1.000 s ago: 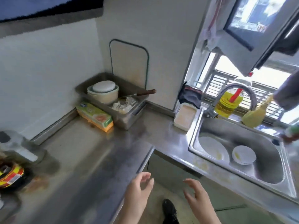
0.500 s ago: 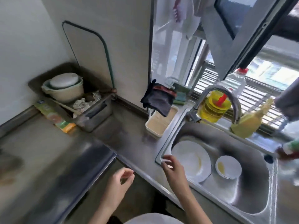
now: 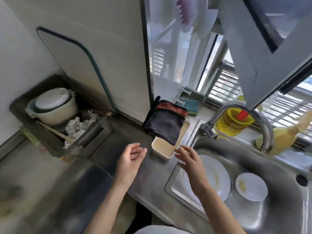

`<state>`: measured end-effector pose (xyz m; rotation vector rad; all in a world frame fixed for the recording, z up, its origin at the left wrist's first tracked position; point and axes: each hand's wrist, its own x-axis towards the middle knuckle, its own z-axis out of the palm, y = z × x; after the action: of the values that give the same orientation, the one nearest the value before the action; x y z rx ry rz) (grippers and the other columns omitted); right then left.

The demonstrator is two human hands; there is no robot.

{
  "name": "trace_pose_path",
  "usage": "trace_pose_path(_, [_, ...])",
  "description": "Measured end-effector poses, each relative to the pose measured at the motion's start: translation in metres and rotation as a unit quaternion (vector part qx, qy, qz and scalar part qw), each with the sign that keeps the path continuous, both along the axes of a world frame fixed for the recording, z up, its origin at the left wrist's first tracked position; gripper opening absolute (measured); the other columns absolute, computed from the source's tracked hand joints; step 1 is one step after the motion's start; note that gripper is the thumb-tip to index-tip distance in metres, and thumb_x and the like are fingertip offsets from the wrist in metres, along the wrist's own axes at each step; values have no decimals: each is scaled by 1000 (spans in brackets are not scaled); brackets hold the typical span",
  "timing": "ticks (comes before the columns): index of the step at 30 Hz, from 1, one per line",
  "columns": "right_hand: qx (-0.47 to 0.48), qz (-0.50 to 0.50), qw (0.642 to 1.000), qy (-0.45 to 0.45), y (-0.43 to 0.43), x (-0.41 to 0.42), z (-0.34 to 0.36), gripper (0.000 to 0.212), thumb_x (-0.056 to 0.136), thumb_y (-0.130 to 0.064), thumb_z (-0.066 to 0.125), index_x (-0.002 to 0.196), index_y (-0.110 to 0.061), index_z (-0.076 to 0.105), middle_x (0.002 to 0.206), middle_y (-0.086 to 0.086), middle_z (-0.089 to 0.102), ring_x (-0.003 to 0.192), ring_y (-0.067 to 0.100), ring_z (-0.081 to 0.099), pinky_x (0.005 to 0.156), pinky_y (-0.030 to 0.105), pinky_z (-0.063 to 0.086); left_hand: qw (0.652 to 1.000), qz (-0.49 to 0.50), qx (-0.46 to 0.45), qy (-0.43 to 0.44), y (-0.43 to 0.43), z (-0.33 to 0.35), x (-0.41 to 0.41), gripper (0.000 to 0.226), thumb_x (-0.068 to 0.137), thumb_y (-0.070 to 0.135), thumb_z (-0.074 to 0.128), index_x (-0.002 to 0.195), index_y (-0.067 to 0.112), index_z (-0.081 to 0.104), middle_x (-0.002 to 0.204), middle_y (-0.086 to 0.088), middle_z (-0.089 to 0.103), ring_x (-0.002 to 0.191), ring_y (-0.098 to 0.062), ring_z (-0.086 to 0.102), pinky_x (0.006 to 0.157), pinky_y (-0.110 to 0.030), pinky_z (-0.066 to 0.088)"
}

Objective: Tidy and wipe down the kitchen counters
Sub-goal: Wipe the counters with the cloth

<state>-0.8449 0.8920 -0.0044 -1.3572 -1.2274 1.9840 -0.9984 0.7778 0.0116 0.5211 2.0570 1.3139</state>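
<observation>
Left hand [image 3: 130, 159]: holds nothing; palm faces 3 o'clock, fingers loosely curled and slightly parted, tips aimed at 2 o'clock. The forearm comes in from 7 o'clock.
Right hand [image 3: 190, 162]: holds nothing; back of the hand up, fingers straight and spread, aimed at 11 o'clock. The forearm comes in from 5 o'clock across the sink's left rim.
Right fingertips [image 3: 179, 150]: at the near right corner of the white tray; whether they touch it cannot be told.
White tray [image 3: 163, 148]: rectangular, beige inside, on the counter between the two hands at their 12 o'clock, just beside the sink rim.
Dark cloth [image 3: 164, 123]: black with a red band on its far edge, draped over the tray's far half, at 12 o'clock of both hands, near them but apart.
Counter [image 3: 148, 184]: grey steel, under the left hand.
Sink [image 3: 278, 208]: at 3 o'clock of the right hand.
Plate [image 3: 217, 174]: white, in the sink, partly under the right wrist.
Small dish [image 3: 251, 189]: white, at 3 o'clock of the plate, apart from it.
Faucet [image 3: 253, 114]: arched over the sink from 12 o'clock.
Yellow bottle [image 3: 234, 123]: behind the faucet, red cap.
Green sponge [image 3: 191, 105]: at 1 o'clock of the cloth.
Metal bin [image 3: 91, 137]: at 10 o'clock of the left hand.
Lidded pot [image 3: 52, 105]: inside the bin, crumpled foil [image 3: 76, 126] beside it.
Writing: too blurred to read.
</observation>
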Motion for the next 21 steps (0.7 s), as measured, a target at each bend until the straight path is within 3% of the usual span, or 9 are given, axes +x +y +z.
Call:
trace_pose_path(2, [-77, -21, 996, 40, 12, -19, 12, 24, 90, -33, 57, 105, -15, 62, 99, 2, 68, 91, 16, 62, 79, 30, 45, 1000, -21, 16, -3, 19, 7, -13, 25, 84, 28, 64, 107, 24, 55, 100, 10, 63, 93, 2, 59, 77, -12, 43])
trace_pose_path(4, [-88, -40, 994, 59, 16, -35, 24, 14, 90, -27, 59, 91, -13, 63, 85, 3, 65, 79, 15, 60, 72, 27, 44, 999, -40, 31, -12, 28, 13, -19, 19, 84, 28, 64, 101, 28, 55, 99, 9, 64, 94, -5, 61, 79, -16, 44])
trace_pose_path(9, [93, -71, 984, 131, 9, -36, 59, 23, 71, -20, 63, 76, -1, 51, 76, 7, 47, 73, 17, 44, 68, 28, 38, 996, -51, 55, -52, 27, 27, -23, 31, 74, 44, 63, 101, 28, 57, 100, 5, 65, 97, -11, 63, 83, -22, 46])
trace_pose_path(12, [42, -78, 972, 217, -3, -18, 80, 8, 67, -13, 53, 69, -12, 46, 72, 6, 42, 69, 16, 40, 60, 31, 33, 993, -55, 73, -75, 24, 46, -20, 43, 68, 50, 62, 104, 27, 58, 102, 7, 65, 96, -3, 62, 81, -20, 46])
trace_pose_path(15, [-25, -101, 958, 267, -19, 3, 86, 21, 56, -17, 59, 69, -15, 43, 72, 8, 40, 68, 21, 41, 56, 34, 30, 983, -88, 89, -132, 26, 59, -13, 49, 72, 48, 66, 112, 22, 55, 108, 6, 65, 100, -3, 62, 84, -22, 46])
trace_pose_path(17, [-52, -141, 944, 294, -32, 15, 83, 30, 52, -19, 65, 73, -14, 45, 76, 8, 44, 70, 20, 46, 57, 32, 35, 954, -143, 62, -255, 31, 60, -9, 52, 77, 47, 65, 118, 18, 53, 114, -3, 66, 105, -14, 63, 91, -34, 49])
trace_pose_path(18, [-61, -167, 937, 300, -39, 23, 80, 33, 52, -20, 66, 78, -13, 47, 79, 8, 47, 73, 20, 48, 58, 31, 37, 922, -185, 45, -337, 34, 60, -6, 51, 80, 43, 63, 121, 15, 53, 116, -8, 65, 108, -21, 62, 96, -40, 47])
trace_pose_path(20, [-64, -220, 931, 284, -52, 41, 77, 34, 58, -19, 62, 89, -11, 51, 86, 8, 52, 77, 18, 52, 61, 29, 39, 848, -283, -2, -449, 42, 57, 5, 43, 86, 36, 59, 120, 10, 59, 117, -11, 64, 107, -26, 60, 95, -41, 42])
trace_pose_path(21, [-57, -244, 932, 261, -58, 49, 77, 33, 62, -18, 60, 93, -11, 52, 87, 7, 55, 78, 18, 53, 62, 30, 39, 825, -324, -24, -462, 46, 55, 13, 40, 86, 34, 60, 115, 8, 63, 112, -12, 65, 102, -26, 60, 90, -38, 43])
